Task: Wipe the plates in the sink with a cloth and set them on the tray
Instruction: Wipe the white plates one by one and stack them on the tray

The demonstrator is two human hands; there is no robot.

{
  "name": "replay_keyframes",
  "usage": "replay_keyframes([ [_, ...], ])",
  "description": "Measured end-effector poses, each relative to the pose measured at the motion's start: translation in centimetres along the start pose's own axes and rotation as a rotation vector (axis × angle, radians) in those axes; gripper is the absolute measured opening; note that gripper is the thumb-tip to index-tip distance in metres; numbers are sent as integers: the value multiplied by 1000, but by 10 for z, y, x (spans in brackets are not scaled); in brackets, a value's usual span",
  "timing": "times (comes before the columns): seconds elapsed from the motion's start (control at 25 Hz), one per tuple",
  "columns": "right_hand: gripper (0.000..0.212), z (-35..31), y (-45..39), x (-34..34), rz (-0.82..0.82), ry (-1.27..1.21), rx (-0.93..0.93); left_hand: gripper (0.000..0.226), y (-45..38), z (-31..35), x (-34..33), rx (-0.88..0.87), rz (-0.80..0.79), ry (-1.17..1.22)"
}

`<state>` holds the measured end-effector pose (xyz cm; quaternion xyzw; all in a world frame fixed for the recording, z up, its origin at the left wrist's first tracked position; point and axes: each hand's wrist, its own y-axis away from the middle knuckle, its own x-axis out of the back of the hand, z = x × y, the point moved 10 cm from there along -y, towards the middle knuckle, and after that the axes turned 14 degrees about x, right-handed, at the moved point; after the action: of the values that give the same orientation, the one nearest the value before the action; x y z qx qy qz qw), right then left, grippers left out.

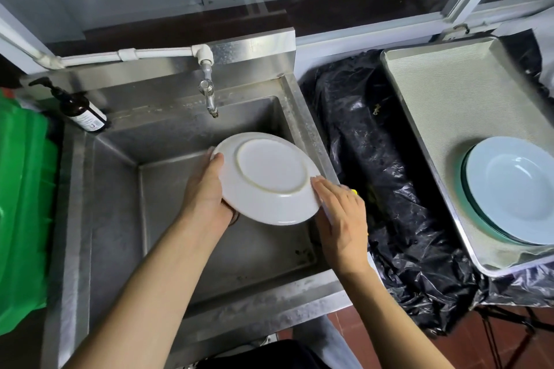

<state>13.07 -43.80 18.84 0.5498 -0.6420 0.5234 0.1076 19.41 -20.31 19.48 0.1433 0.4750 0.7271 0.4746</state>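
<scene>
A white plate (266,178) is held upside down and tilted over the steel sink (120,189). My left hand (209,189) grips its left rim, thumb on the underside. My right hand (341,219) lies against the plate's right rim with fingers straight. A small bit of yellow, perhaps the cloth (354,191), peeks out beyond that hand; most of it is hidden. On the right, the metal tray (434,93) carries a stack of pale blue plates (515,189) at its near end.
A tap (209,96) hangs over the sink's back wall. A dark pump bottle (81,112) stands at the sink's back left corner. A green bin (21,204) sits at the left. Black plastic sheeting (374,159) fills the gap between sink and tray.
</scene>
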Motion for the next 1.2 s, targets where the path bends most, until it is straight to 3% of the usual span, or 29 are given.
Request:
replay_keyframes([
  [0.16, 27, 7, -27, 27, 67, 68, -6, 21, -10, -10, -1, 84, 6, -31],
  [0.24, 22, 18, -32, 32, 59, 72, -56, 34, -17, -12, 1, 70, 41, -143],
  [0.32, 22, 33, -33, 37, 48, 61, -182, 35, -21, -8, 3, -13, 103, -278],
  [0.44, 14, 61, -31, 48, 79, -123, -423, 8, -20, -1, -11, -158, 126, -438],
  [0.52, 8, 79, -27, 55, 154, -262, -567, 17, -21, -4, -26, -204, 100, -524],
  [0.64, 9, 110, -21, 67, 235, -330, -685, 28, -22, -15, -53, -240, 63, -595],
  [0.92, 16, 196, -15, 106, 301, -296, -760, 29, -30, -51, -130, -231, -2, -640],
  [1.2, 32, 303, -8, 152, 352, -315, -952, 23, -42, -86, -256, -209, -124, -650],
])
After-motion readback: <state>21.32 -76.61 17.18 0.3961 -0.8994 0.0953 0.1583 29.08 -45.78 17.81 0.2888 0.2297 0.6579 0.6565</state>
